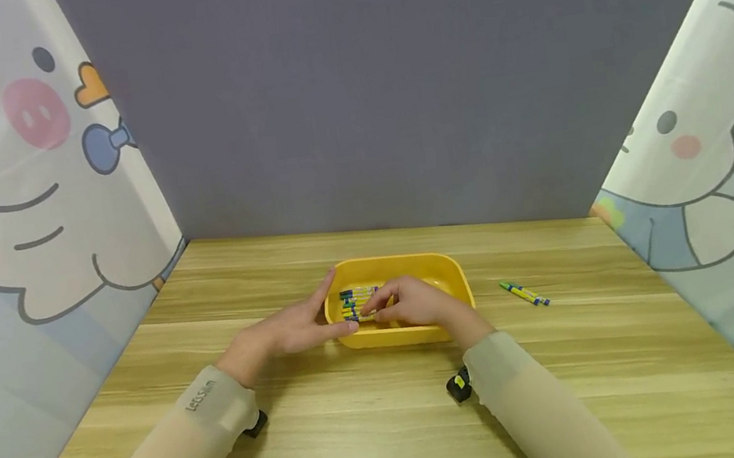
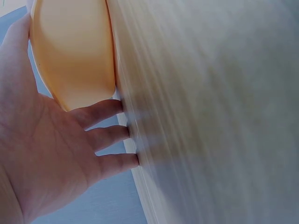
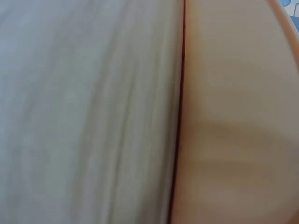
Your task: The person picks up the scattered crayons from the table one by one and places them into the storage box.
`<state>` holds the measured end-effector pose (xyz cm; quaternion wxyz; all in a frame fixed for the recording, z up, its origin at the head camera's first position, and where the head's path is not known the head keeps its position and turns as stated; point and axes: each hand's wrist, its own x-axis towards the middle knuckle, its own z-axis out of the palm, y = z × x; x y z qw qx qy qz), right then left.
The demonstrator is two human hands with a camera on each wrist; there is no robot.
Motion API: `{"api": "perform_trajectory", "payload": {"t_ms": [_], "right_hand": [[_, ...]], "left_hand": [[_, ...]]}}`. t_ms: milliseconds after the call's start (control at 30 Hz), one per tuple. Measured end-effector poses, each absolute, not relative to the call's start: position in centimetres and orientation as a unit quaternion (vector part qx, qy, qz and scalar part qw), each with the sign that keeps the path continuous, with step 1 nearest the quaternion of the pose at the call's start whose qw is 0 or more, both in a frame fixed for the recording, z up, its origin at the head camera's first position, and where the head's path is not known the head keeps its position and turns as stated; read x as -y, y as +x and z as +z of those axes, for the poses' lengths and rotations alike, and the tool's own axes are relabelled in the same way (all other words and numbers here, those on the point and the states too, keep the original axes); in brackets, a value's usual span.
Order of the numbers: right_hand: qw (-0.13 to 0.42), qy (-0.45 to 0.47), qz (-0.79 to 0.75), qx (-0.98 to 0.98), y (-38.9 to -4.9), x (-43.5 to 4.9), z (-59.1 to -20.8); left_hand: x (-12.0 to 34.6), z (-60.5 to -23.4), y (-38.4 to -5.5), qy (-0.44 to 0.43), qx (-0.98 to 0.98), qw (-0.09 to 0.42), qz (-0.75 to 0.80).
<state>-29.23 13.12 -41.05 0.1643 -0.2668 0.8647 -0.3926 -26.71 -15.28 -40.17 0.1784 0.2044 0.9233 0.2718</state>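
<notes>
A yellow plastic box (image 1: 418,332) sits on the table, with several crayons (image 1: 358,292) lying side by side at its left end. My left hand (image 1: 293,330) rests against that end, thumb over the front rim and index finger at the back rim. In the left wrist view, the other fingers (image 2: 110,138) are spread and fairly straight, their tips at the tabletop. My right hand (image 1: 413,301) reaches over the front rim into the box and pinches one crayon between bent fingers and thumb. The right wrist view shows only the box's side wall (image 3: 238,112) and the table.
Two green-tipped crayons (image 1: 524,293) lie on the wooden table (image 1: 369,434) to the right of the box. A grey panel (image 1: 361,95) stands behind the table, and cartoon-printed curtains (image 1: 40,230) flank both sides.
</notes>
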Motion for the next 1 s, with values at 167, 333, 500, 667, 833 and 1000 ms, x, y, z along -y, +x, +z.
{"api": "perform_trajectory", "payload": {"t_ms": [167, 333, 500, 667, 833, 1000], "right_hand": [[0.169, -0.278, -0.365, -0.872, -29.4, -12.8, -41.1], [0.164, -0.281, -0.341, -0.882, -29.4, -12.5, -41.1], [0.162, -0.272, -0.347, -0.883, -29.1, -12.5, -40.9], [0.155, -0.26, -0.371, -0.878, -28.9, -12.8, -40.6], [0.12, -0.252, -0.389, -0.878, -28.6, -14.1, -39.2], [0.07, -0.234, -0.393, -0.887, -28.8, -17.9, -36.9]], "left_hand": [[15.4, -40.1, -26.7, 0.21, -0.922, 0.171, 0.275], [15.4, -40.0, -26.6, 0.207, -0.923, 0.173, 0.275], [15.4, -40.0, -26.6, 0.209, -0.924, 0.172, 0.271], [15.4, -40.1, -26.6, 0.209, -0.924, 0.171, 0.271], [15.4, -40.2, -26.6, 0.207, -0.924, 0.174, 0.272], [15.4, -40.0, -26.7, 0.204, -0.922, 0.18, 0.276]]}}
